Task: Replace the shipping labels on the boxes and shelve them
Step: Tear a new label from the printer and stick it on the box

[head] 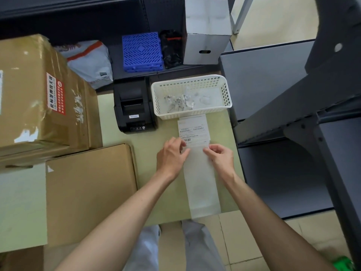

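Your left hand (172, 157) and right hand (221, 156) are pinching the long white label strip (201, 180); just beyond your fingers, the white perforated plastic basket (226, 90) is holding paper scraps (179, 102).

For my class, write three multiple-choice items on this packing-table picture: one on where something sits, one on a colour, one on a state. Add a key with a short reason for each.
1. Where is the white basket?
A. right of the black printer
B. on the flat box
C. on the floor

2. What colour is the slotted crate behind the printer?
A. red
B. blue
C. green

3. What are the hands doing to the label strip?
A. resting away from it
B. both pinching it
C. only one touching it

Key: 1 A, the basket stands beside the printer on the table. 2 B, its plastic is blue. 3 B, the left hand and right hand each pinch an edge below the printed label.
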